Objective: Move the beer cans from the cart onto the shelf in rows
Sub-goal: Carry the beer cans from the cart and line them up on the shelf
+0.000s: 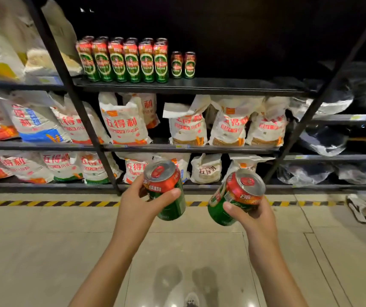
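My left hand (137, 200) grips a short red-and-green beer can (166, 189), tilted with its top toward me. My right hand (251, 214) holds a second short can (235, 196), also tilted. Both are held over the floor in front of the black shelf (199, 86). On that upper shelf, several tall cans (122, 60) stand in rows at the left. Two short cans (183, 64) stand just right of them. The cart is out of view.
White flour bags (122, 122) fill the two lower shelves. Black uprights (75, 100) frame the bay, and the one at right (324, 94) slants. A yellow-black striped tape (44, 203) runs along the floor. Someone's shoe (358, 207) shows at far right.
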{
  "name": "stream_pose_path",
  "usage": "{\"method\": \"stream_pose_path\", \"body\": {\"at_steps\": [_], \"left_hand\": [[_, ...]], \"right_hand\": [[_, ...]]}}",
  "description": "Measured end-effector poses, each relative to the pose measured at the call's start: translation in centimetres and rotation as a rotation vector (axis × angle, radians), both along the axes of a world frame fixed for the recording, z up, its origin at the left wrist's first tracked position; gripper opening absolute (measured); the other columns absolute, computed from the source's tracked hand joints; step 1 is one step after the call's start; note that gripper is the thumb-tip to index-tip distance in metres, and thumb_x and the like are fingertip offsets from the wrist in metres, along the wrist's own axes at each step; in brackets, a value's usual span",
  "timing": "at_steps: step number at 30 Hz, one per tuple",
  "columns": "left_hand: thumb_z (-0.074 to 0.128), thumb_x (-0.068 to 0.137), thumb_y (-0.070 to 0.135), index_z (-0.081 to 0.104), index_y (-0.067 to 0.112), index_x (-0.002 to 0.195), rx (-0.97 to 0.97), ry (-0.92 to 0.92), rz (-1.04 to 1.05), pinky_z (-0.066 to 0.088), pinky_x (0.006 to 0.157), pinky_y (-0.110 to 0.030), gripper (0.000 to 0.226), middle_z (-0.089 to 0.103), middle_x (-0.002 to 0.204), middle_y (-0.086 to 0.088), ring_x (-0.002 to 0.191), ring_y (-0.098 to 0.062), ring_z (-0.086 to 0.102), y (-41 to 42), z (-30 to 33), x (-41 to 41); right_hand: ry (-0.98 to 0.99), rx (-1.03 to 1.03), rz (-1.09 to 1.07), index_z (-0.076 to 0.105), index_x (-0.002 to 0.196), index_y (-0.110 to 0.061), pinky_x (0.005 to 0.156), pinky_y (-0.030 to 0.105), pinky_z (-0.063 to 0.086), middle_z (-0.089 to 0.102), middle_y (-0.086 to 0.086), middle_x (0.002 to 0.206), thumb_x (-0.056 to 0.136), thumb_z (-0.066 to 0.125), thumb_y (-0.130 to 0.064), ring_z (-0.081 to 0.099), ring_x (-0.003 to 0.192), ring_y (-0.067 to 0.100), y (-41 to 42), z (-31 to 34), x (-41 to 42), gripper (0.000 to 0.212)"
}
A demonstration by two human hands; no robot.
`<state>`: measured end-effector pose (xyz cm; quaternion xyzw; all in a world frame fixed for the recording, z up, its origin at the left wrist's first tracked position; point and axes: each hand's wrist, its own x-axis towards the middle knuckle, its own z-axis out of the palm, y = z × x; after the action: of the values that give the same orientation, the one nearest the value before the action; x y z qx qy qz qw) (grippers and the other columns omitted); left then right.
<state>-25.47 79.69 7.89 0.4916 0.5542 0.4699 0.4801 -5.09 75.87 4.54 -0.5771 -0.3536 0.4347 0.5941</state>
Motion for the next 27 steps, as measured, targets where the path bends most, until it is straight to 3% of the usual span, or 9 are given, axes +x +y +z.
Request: {"method": "stream_pose_path", "body": {"at_steps": [4, 7, 11, 14, 17, 21, 24, 27], "left_hand": [[0.08, 0.047, 0.052, 0.058, 0.042, 0.112, -0.036, -0.028, 0.102, 0.046, 0.093, -0.036, 0.069, 0.064, 0.113, 0.011, 0.111, -0.014, 0.055, 4.8, -0.6, 0.8], [0.086, 0.052, 0.045, 0.058, 0.04, 0.111, -0.057, -0.047, 0.131, 0.046, 0.084, -0.031, 0.065, 0.064, 0.111, 0.011, 0.108, -0.012, 0.056, 7.8, -1.1, 0.5], [0.074, 0.051, 0.04, 0.056, 0.035, 0.112, -0.071, -0.066, 0.191, 0.044, 0.076, -0.025, 0.063, 0.063, 0.107, 0.011, 0.103, -0.01, 0.055, 13.2, -1.3, 0.0], [0.075, 0.058, 0.035, 0.058, 0.035, 0.107, -0.055, -0.07, 0.201, 0.045, 0.075, -0.025, 0.051, 0.063, 0.104, 0.011, 0.099, -0.007, 0.057, 18.4, -1.5, 0.1], [0.076, 0.069, 0.024, 0.058, 0.041, 0.096, -0.039, -0.087, 0.16, 0.044, 0.071, -0.022, 0.037, 0.064, 0.098, 0.016, 0.092, 0.0, 0.058, 24.6, -1.7, 0.3], [0.077, 0.066, 0.03, 0.061, 0.04, 0.099, -0.034, -0.105, 0.084, 0.044, 0.075, -0.02, 0.038, 0.068, 0.095, 0.018, 0.086, 0.007, 0.062, 33.3, -1.1, 1.0], [0.077, 0.07, 0.027, 0.06, 0.038, 0.103, -0.007, -0.078, 0.024, 0.045, 0.074, -0.019, 0.039, 0.068, 0.098, 0.014, 0.089, 0.005, 0.062, 39.5, -0.6, 1.7], [0.077, 0.071, 0.025, 0.059, 0.038, 0.1, 0.01, -0.039, -0.021, 0.043, 0.067, -0.012, 0.036, 0.067, 0.095, 0.015, 0.081, 0.013, 0.06, 44.9, -0.5, 2.7]], "right_hand": [[-0.01, -0.015, 0.055, 0.061, 0.115, -0.027, 0.077, 0.021, 0.047, 0.071, -0.009, 0.102, 0.044, 0.083, -0.035, 0.065, 0.094, 0.004, 6.4, 0.1, 1.3, 0.075], [-0.021, -0.041, 0.092, 0.06, 0.112, -0.031, 0.075, 0.019, 0.046, 0.07, -0.01, 0.101, 0.051, 0.08, -0.028, 0.064, 0.091, 0.0, 10.4, 0.1, 1.6, 0.064], [-0.024, -0.064, 0.117, 0.057, 0.121, -0.025, 0.077, 0.019, 0.047, 0.067, -0.007, 0.108, 0.051, 0.08, -0.027, 0.061, 0.102, 0.008, 16.3, -0.1, 1.7, 0.074], [-0.037, -0.073, 0.131, 0.059, 0.117, -0.026, 0.075, 0.018, 0.048, 0.069, -0.006, 0.105, 0.049, 0.09, -0.022, 0.064, 0.099, 0.008, 21.2, -0.4, 1.8, 0.075], [-0.054, -0.069, 0.131, 0.058, 0.117, -0.028, 0.074, 0.017, 0.049, 0.069, -0.009, 0.105, 0.061, 0.083, -0.014, 0.064, 0.097, 0.004, 26.8, -0.5, 1.7, 0.063], [-0.077, -0.068, 0.12, 0.055, 0.111, -0.036, 0.071, 0.015, 0.047, 0.065, -0.013, 0.108, 0.067, 0.081, -0.01, 0.061, 0.096, -0.001, 34.6, 0.4, 1.8, 0.057], [-0.1, -0.053, 0.105, 0.056, 0.114, -0.031, 0.072, 0.017, 0.049, 0.067, -0.008, 0.109, 0.068, 0.081, -0.011, 0.063, 0.098, 0.005, 40.2, 1.1, 2.0, 0.056], [-0.092, -0.031, 0.092, 0.057, 0.118, -0.024, 0.064, 0.008, 0.049, 0.068, -0.006, 0.107, 0.071, 0.079, -0.009, 0.065, 0.088, -0.004, 45.2, 1.2, 2.3, 0.054]]}}
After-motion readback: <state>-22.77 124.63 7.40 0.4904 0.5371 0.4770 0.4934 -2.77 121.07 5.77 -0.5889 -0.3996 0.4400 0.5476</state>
